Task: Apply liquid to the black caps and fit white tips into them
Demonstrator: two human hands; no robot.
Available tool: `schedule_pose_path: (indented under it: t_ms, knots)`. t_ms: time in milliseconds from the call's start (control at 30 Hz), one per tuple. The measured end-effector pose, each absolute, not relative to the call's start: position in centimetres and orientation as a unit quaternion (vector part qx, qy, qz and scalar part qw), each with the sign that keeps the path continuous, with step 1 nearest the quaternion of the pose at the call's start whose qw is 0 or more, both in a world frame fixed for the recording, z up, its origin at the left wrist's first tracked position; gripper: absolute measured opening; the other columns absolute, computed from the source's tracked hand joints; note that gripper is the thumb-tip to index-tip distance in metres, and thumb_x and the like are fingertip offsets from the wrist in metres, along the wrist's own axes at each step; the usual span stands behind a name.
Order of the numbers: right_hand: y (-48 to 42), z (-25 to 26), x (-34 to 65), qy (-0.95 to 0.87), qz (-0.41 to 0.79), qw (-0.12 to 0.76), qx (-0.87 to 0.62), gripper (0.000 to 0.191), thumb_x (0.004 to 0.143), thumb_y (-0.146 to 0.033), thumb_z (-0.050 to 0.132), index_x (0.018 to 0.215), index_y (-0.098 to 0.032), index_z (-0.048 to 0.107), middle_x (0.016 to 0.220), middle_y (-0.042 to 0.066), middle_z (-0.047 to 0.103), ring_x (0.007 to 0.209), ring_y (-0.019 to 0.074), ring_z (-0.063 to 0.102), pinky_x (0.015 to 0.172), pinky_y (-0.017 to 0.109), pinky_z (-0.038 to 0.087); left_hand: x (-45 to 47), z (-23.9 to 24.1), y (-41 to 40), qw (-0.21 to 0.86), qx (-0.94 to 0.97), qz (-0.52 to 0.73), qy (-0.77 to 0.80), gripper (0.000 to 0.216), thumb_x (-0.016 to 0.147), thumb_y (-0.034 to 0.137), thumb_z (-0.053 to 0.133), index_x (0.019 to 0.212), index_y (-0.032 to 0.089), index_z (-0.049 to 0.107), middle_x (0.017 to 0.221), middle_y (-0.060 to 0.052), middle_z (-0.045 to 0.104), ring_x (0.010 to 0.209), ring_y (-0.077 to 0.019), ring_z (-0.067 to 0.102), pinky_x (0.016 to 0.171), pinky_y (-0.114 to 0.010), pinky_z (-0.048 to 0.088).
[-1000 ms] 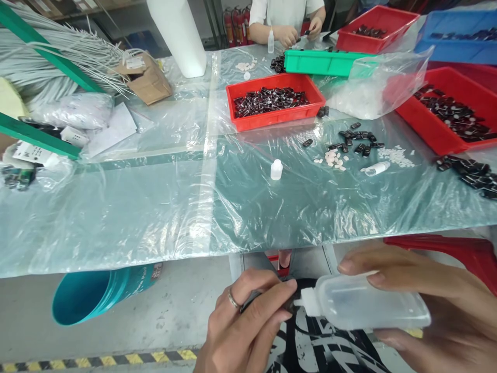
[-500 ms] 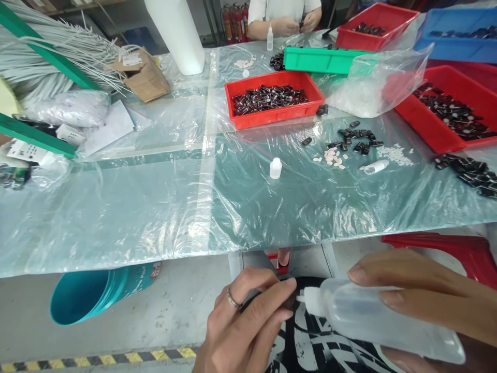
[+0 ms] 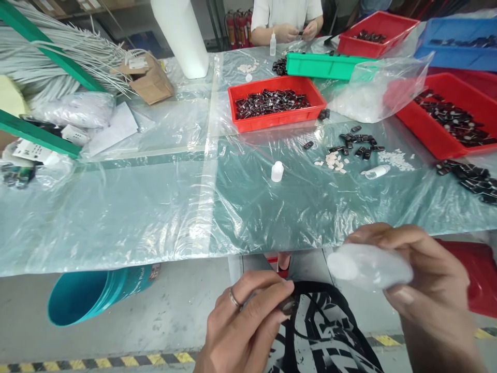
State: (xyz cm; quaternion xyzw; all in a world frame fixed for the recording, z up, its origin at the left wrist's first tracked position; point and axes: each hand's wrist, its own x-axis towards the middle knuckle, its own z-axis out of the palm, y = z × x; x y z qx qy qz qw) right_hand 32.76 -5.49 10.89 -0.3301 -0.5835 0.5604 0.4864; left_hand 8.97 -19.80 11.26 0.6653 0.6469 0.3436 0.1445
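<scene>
Change: squeeze bottle (image 3: 368, 267) lifted up and right, nozzle now off the dark part (image 3: 288, 305).
Left hand (image 3: 240, 326): fingers pinch the part, below the table's (image 3: 310, 228) near edge.
Right hand (image 3: 430, 282): fingers wrap the bottle.
Room: open plastic sheet (image 3: 116, 217), near left.

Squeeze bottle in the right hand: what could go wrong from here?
1. The squeeze bottle in the right hand is blurred and its nozzle is hidden. Any drip would probably land on the patterned clothing below it.
2. The left hand pinches the small dark part with fingertips only, out past the edge of the table. A slip could drop it onto the lap or the floor.
</scene>
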Motion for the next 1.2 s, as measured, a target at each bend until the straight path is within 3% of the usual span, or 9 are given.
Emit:
schedule_pose_path:
  t_ms: [167, 333, 433, 700, 867, 1000, 1200]
  knots:
    - [-3.9, 8.4, 32.3, -0.512, 0.640, 0.501, -0.277, 0.024, 0.088, -0.036, 0.092, 0.103, -0.022, 0.079, 0.110, 0.007, 0.081, 0.096, 0.0188, 0.080, 0.077, 0.018, 0.064, 9.1, 11.1, -19.7, 0.213, 0.627, 0.400, 0.634, 0.042, 0.120, 0.023, 0.044, 0.150, 0.044, 0.065, 0.128, -0.004, 0.080, 0.106, -0.0262, 0.083, 0.079, -0.036, 0.072]
    - [-3.5, 7.5, 32.3, -0.449, 0.689, 0.496, -0.279, 0.028, 0.093, -0.041, 0.093, 0.110, -0.023, 0.080, 0.103, 0.002, 0.081, 0.089, 0.0152, 0.079, 0.083, 0.020, 0.067, 9.2, 10.9, -19.5, 0.217, 0.624, 0.400, 0.635, 0.038, 0.119, 0.025, 0.047, 0.145, 0.040, 0.070, 0.122, -0.005, 0.083, 0.103, -0.0272, 0.084, 0.074, -0.035, 0.072]
    - [-3.5, 6.6, 32.4, -0.427, 0.699, 0.503, -0.276, 0.027, 0.095, -0.042, 0.091, 0.110, -0.023, 0.079, 0.103, 0.001, 0.080, 0.093, 0.0176, 0.080, 0.089, 0.028, 0.069, 9.2, 10.8, -19.2, 0.225, 0.621, 0.406, 0.632, 0.036, 0.120, 0.024, 0.046, 0.142, 0.038, 0.071, 0.122, -0.007, 0.083, 0.101, -0.0267, 0.084, 0.072, -0.034, 0.072]
    - [-2.7, 3.6, 33.6, -0.455, 0.683, 0.503, -0.271, 0.027, 0.101, -0.034, 0.088, 0.116, -0.016, 0.074, 0.109, 0.005, 0.076, 0.100, 0.0228, 0.077, 0.087, 0.036, 0.068, 9.3, 10.6, -18.3, 0.273, 0.599, 0.473, 0.586, 0.031, 0.117, 0.018, 0.053, 0.139, 0.035, 0.067, 0.120, -0.008, 0.080, 0.105, -0.0260, 0.082, 0.071, -0.030, 0.071]
    - [-2.7, 2.5, 34.7, -0.485, 0.668, 0.477, -0.301, 0.033, 0.107, -0.039, 0.085, 0.129, -0.018, 0.072, 0.119, 0.007, 0.075, 0.111, 0.0257, 0.076, 0.090, 0.038, 0.068, 9.5, 10.2, -17.7, 0.299, 0.579, 0.495, 0.574, 0.027, 0.116, 0.022, 0.056, 0.137, 0.034, 0.068, 0.123, -0.009, 0.079, 0.092, -0.0217, 0.081, 0.064, -0.025, 0.068]
    - [-2.4, 1.6, 35.3, -0.531, 0.634, 0.462, -0.320, 0.039, 0.112, -0.036, 0.080, 0.144, -0.019, 0.067, 0.125, 0.009, 0.074, 0.107, 0.0252, 0.076, 0.086, 0.037, 0.069, 9.4, 10.2, -17.2, 0.288, 0.581, 0.513, 0.562, 0.025, 0.116, 0.021, 0.056, 0.134, 0.031, 0.069, 0.121, -0.009, 0.078, 0.091, -0.0215, 0.080, 0.074, -0.029, 0.069]
    - [-0.5, -1.1, 33.7, -0.628, 0.548, 0.437, -0.338, 0.036, 0.109, -0.030, 0.082, 0.139, -0.018, 0.066, 0.129, 0.008, 0.070, 0.109, 0.0262, 0.073, 0.094, 0.044, 0.067, 9.8, 10.3, -16.7, 0.281, 0.568, 0.494, 0.595, 0.024, 0.120, 0.034, 0.049, 0.129, 0.034, 0.071, 0.115, -0.007, 0.078, 0.091, -0.0210, 0.079, 0.079, -0.030, 0.063]
